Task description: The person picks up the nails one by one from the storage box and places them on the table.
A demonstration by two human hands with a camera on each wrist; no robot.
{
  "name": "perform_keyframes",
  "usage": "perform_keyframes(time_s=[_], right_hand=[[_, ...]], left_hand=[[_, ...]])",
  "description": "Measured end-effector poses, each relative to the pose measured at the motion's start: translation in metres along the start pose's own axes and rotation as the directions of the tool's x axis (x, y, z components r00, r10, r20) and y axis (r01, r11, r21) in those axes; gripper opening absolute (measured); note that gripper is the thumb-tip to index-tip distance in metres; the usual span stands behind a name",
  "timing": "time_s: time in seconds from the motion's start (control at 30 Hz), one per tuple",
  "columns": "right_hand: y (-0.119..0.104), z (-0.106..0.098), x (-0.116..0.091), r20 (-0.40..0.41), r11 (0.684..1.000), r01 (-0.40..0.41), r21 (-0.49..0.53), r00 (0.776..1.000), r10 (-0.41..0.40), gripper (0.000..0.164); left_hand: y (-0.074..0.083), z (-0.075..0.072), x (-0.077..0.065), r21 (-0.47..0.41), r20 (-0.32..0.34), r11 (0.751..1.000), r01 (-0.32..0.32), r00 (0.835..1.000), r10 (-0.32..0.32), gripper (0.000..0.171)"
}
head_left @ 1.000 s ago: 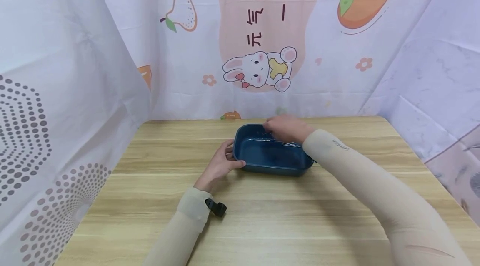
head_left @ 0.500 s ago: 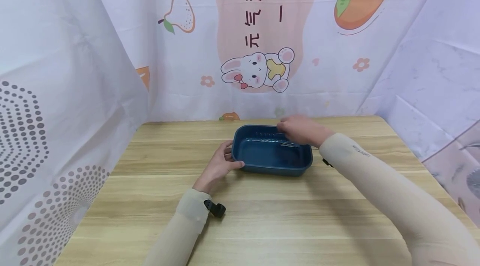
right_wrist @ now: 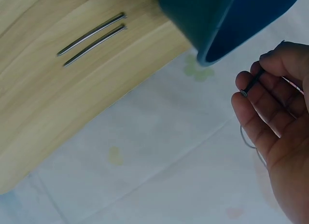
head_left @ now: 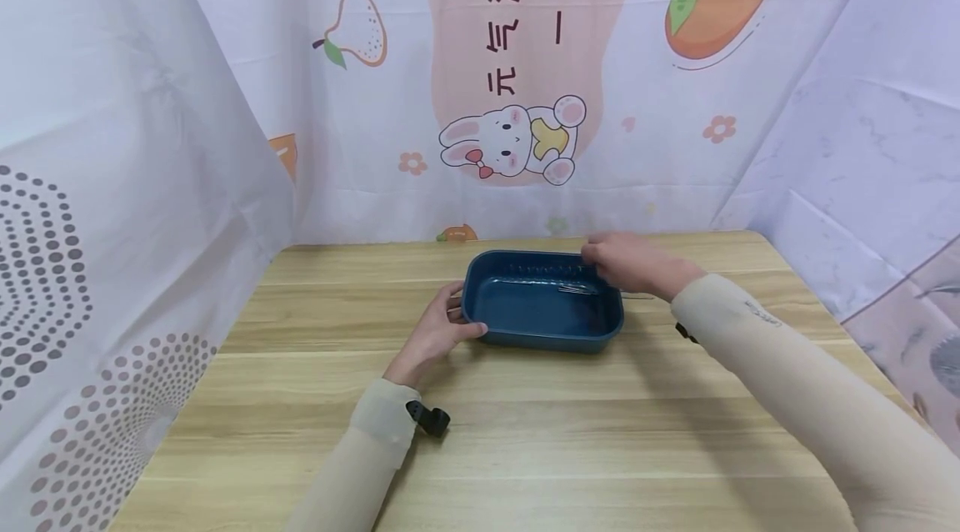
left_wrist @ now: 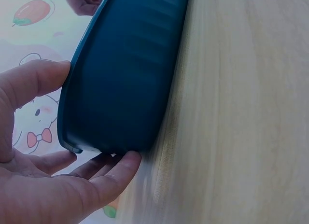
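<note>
A dark blue rectangular bin (head_left: 540,311) stands on the table. My left hand (head_left: 438,332) grips its left end; the left wrist view shows the thumb at the rim and the fingers against the end wall of the bin (left_wrist: 120,84). Over the bin's back right corner is my right hand (head_left: 633,261), slightly blurred. In the right wrist view that hand (right_wrist: 280,108) pinches a dark nail (right_wrist: 253,81) between thumb and fingers. Some thin metal nails (head_left: 576,290) lie inside the bin near its right end. Two more nails (right_wrist: 91,38) lie side by side on the table, outside the bin.
The wood-grain table (head_left: 525,432) ends just behind the bin. A printed white cloth (head_left: 375,140) hangs at the back, with more cloth at both sides. A black wrist camera (head_left: 430,418) sits at the left cuff.
My right hand has moved right, from the bin's back middle to its back right corner. The nails inside and beside the bin now show more. My left hand keeps its hold.
</note>
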State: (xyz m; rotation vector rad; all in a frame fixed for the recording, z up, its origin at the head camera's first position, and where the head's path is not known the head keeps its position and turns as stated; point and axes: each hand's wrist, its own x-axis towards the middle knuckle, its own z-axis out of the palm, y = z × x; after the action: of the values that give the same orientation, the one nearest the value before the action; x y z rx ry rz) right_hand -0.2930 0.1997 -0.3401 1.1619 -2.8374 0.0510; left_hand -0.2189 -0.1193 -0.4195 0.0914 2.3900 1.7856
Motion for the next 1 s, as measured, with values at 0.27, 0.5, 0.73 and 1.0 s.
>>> perform_keyframes(time_s=[0.27,0.5,0.73,1.0], right_hand=[[0.015,0.000,-0.016,-0.039,1.000,0.005,-0.009,0.999,-0.006,0.011],[0.025,0.004,-0.028,-0.047,1.000,-0.017,-0.015,0.999,0.017,0.016],[0.035,0.016,-0.037,-0.076,0.999,-0.003,-0.033,0.997,0.001,0.018],[0.041,0.030,-0.049,-0.067,0.999,-0.039,-0.010,0.997,0.038,0.017]], left_hand=[[0.001,0.000,0.000,0.007,0.003,1.000,0.003,1.000,-0.003,0.081],[0.002,0.000,0.001,-0.002,0.007,1.000,0.006,1.000,-0.006,0.081],[0.001,-0.001,0.002,0.003,0.017,1.000,-0.006,1.000,0.005,0.080],[0.018,-0.003,-0.008,-0.008,0.049,1.000,0.012,0.999,-0.012,0.082]])
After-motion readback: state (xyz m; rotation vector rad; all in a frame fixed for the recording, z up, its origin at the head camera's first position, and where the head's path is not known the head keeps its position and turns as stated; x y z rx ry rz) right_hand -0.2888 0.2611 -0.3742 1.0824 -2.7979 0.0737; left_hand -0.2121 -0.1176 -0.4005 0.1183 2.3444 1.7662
